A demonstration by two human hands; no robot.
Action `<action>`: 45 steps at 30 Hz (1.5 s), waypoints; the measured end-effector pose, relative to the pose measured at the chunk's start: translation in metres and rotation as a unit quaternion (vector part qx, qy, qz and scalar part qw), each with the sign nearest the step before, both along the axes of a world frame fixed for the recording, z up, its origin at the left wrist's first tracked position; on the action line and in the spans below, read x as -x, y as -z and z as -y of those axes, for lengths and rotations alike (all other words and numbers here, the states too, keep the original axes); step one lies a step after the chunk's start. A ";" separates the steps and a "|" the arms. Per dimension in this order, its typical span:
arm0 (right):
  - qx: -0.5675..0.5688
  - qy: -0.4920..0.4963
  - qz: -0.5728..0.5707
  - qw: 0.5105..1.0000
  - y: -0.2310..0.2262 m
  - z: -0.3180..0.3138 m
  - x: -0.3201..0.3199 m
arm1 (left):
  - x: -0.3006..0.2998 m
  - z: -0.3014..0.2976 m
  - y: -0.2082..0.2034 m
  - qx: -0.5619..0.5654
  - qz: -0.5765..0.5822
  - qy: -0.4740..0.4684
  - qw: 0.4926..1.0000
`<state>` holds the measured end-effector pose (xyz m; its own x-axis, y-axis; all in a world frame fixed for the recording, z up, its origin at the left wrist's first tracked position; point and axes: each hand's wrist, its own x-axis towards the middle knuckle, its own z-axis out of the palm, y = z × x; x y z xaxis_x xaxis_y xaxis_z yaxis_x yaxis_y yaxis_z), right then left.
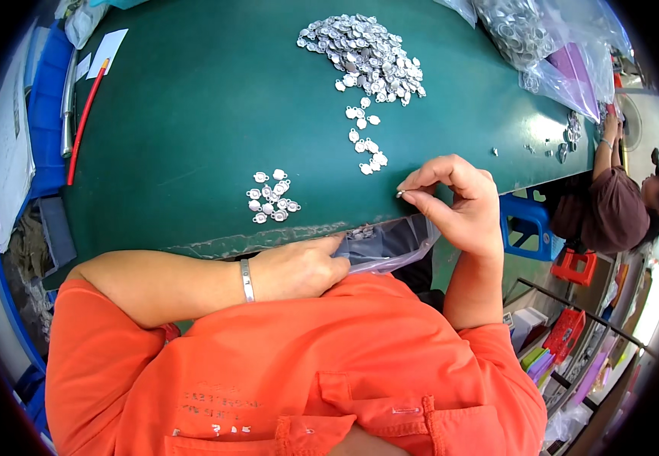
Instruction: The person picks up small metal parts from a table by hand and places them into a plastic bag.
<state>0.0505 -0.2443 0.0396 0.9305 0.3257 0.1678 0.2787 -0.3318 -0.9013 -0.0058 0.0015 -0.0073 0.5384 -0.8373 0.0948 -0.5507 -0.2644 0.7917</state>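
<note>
My right hand (459, 201) pinches one small silver metal piece (402, 194) between thumb and forefinger, just over the near edge of the green table (193, 99). My left hand (299, 267), with a silver bracelet on the wrist, grips the rim of a clear plastic bag (390, 242) that hangs open below the table edge. A small cluster of silver pieces (271, 197) lies near the edge to the left. A short trail of pieces (366, 140) leads up to a big heap of silver pieces (367, 57) farther back.
Clear bags of metal parts (542, 38) lie at the far right. A red rod (86, 121) and a metal tube (67, 99) lie along the left edge, beside white paper (107, 49). Another person (614, 201) works at the right, near a blue stool (527, 224).
</note>
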 end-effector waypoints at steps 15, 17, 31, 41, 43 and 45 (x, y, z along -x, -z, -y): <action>-0.007 0.019 0.076 0.997 0.018 -0.011 -0.014 | -0.005 0.000 -0.010 -0.066 -0.108 0.039 0.991; -0.012 0.020 0.082 0.996 0.019 -0.012 -0.013 | -0.004 0.000 -0.009 -0.054 -0.104 0.033 0.993; 0.047 0.025 0.115 0.992 0.022 -0.012 -0.008 | -0.004 0.000 -0.008 -0.056 -0.075 0.031 0.995; 0.008 0.029 0.095 0.995 0.022 -0.005 -0.004 | -0.005 0.000 -0.009 -0.036 -0.042 0.024 0.998; -0.024 0.018 0.088 0.996 0.023 -0.008 -0.002 | -0.006 0.001 -0.011 -0.047 -0.055 0.030 0.997; 0.062 -0.001 0.140 0.988 0.019 -0.016 -0.003 | -0.006 0.001 -0.011 -0.059 -0.067 0.035 0.995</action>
